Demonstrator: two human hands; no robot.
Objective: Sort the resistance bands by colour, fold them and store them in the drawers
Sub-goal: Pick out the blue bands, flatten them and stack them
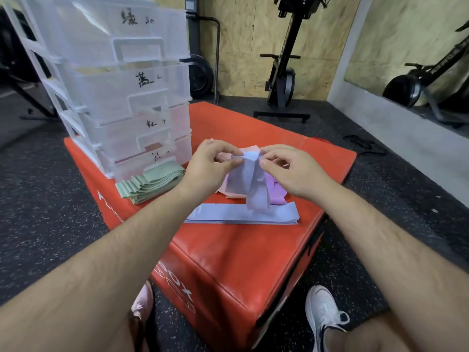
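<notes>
Currently pinching the top fold of a pale blue band (253,184) between thumb and fingertips of the left hand (215,161) and the right hand (286,168), both grips narrow and closed on the fabric, held up above the middle of the red padded box (241,250) with its tails hanging down. Just near of it, lying flat on the box, a stack of folded blue bands (228,215); behind, pink bands (232,193) and a purple band (275,193) in a loose heap; to the left, a folded green stack (149,184) against the foot of the clear drawer unit (121,97) at the far left of the box.
</notes>
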